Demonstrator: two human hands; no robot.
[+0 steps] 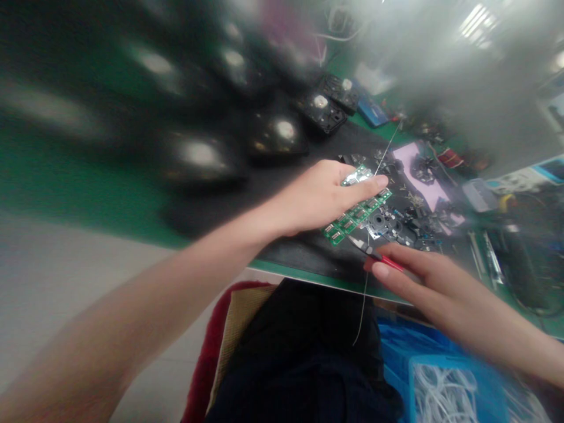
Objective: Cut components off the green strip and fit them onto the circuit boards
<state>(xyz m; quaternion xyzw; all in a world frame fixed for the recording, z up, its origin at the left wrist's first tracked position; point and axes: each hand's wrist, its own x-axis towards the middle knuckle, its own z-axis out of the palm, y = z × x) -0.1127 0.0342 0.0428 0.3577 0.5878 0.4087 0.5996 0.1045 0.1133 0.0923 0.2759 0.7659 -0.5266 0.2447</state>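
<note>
My left hand [319, 197] is closed on a green circuit board panel [335, 233] divided into several small sections, thumb on top and the other fingers hidden beneath. My right hand [432, 282] grips small red-handled pliers [389, 262], whose jaws point at the panel's near edge. Whether the jaws touch the board I cannot tell. A thin silvery wire [389, 145] slants up behind the panel, and a similar length hangs below the pliers over the table edge. Small dark electronic parts [396, 226] lie just right of the board.
A dark mat [291, 252] covers part of the green table. Several blurred black housings [268, 138] stand at the back left. Beyond the loose parts lies a pink sheet [420, 176]. A blue bin [412, 358] with white cables sits below the table edge at right.
</note>
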